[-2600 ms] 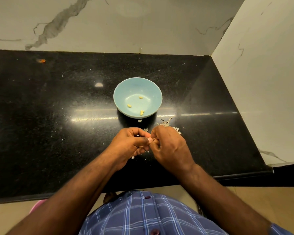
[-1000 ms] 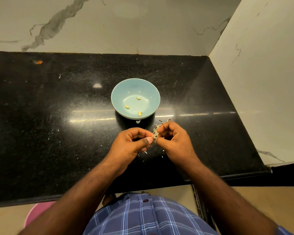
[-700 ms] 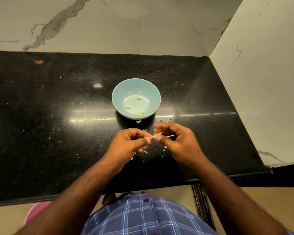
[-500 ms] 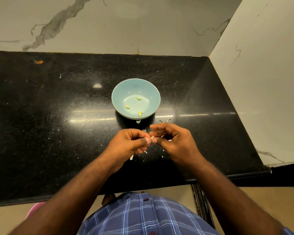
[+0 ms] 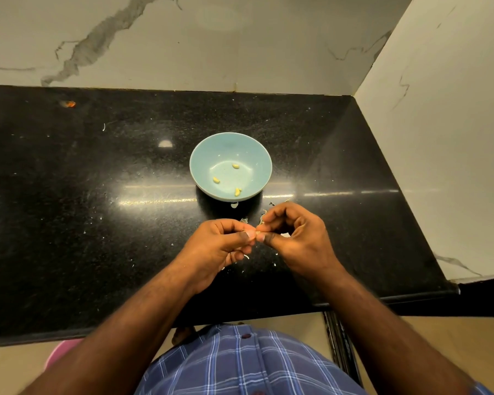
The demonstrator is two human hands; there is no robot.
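We look down on a glossy black stone countertop, flecked with fine white crumbs. A pale blue bowl stands on it near the middle, and pale husk scraps lie on the stone just in front of the bowl. Well apart, at the far left, lies an orange speck with a white sliver near it.

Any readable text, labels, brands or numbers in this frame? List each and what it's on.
None readable. The blue bowl, black countertop, marble wall and plaid shirt carry no lettering. The small pale piece pinched between the left hand and right hand shows no print either.
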